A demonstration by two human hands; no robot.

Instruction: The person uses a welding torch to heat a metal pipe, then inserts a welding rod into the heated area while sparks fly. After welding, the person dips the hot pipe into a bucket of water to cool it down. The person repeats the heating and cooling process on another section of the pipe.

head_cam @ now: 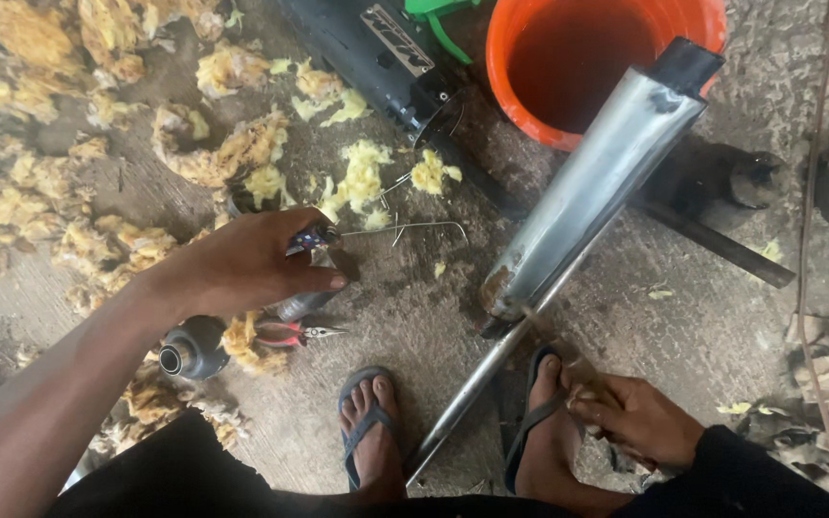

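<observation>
Small metal tool (312, 238) with coloured grip sits in left hand (247, 264), fingers curled tight round it, above concrete floor (405, 317). Bent wire (414, 227) lies just beyond tool. Red-handled pliers (295, 334) lie below hand, beside black cylinder (194, 347). Right hand (637, 414) rests by right foot, fingers pinching small scrap, unclear what. Silver exhaust pipe (587, 192) leans against orange bucket (568, 58). Yellow wadding (223, 153) scattered around.

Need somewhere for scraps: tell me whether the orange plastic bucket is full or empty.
Empty as far as visible: the orange plastic bucket shows bare inner wall; its bottom is shadowed.
</observation>
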